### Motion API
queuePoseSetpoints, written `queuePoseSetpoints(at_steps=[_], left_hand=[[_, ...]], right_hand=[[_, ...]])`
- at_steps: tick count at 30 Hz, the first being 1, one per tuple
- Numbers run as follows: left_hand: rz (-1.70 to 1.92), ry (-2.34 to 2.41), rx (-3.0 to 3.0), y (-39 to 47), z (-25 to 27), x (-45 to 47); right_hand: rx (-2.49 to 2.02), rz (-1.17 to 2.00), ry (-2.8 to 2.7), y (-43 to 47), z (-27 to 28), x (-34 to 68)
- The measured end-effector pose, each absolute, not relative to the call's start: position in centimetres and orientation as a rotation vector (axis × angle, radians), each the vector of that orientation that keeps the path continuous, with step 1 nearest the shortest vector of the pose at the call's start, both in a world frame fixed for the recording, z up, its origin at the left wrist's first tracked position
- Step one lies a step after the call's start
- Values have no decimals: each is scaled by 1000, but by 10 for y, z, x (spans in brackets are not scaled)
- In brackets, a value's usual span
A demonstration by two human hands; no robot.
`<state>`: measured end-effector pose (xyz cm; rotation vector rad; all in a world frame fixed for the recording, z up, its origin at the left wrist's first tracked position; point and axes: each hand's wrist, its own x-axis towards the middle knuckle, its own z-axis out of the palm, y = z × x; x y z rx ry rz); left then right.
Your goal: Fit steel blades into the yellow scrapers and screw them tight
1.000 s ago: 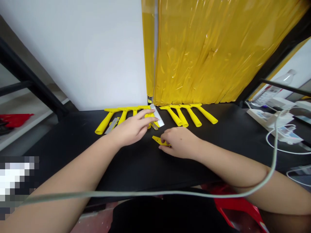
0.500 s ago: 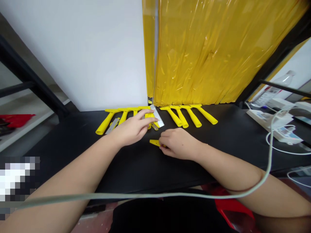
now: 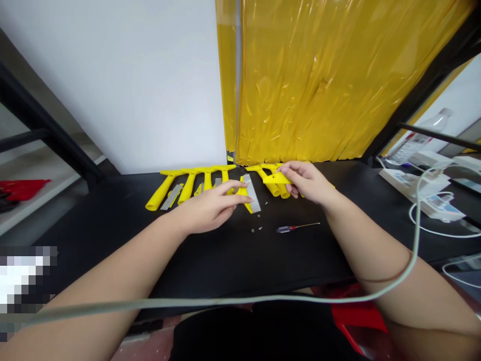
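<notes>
My left hand [image 3: 210, 206] has its fingers around a silver metal blade [image 3: 254, 194] with a yellow backing, low over the black table; its thumb is hidden. My right hand [image 3: 306, 181] is closed on a yellow scraper handle [image 3: 277, 179], whose flat end with a small hole sticks out to the left. More yellow scraper handles [image 3: 161, 191] lie in a row behind my left hand, with loose blade pieces [image 3: 173, 196] between them. Other handles [image 3: 268, 186] on the right are partly covered by my right hand.
A small screwdriver [image 3: 286, 229] lies on the black table [image 3: 210, 265], near tiny screws [image 3: 260, 228] and washers [image 3: 252, 230]. White power strips [image 3: 417, 193] and a plastic bottle [image 3: 424, 135] stand at right. A pale cable [image 3: 240, 302] crosses in front of me.
My right hand has risen away from me and to the right with the yellow handle, uncovering the screwdriver and small screws. My left hand has drawn the blade slightly nearer and to the right.
</notes>
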<state>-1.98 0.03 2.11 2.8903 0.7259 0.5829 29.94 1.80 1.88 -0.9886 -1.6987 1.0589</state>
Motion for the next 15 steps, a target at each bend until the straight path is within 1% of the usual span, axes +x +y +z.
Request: queuePoseSetpoints(at_steps=[3, 12, 15], left_hand=[[559, 692, 2884, -3, 20, -17], [588, 593, 2897, -2, 17, -13], [581, 589, 2905, -3, 16, -13]], right_hand=[[-1035, 1113, -1624, 20, 20, 302], [-943, 1581, -1583, 16, 20, 306], [-891, 1627, -1486, 15, 21, 306]])
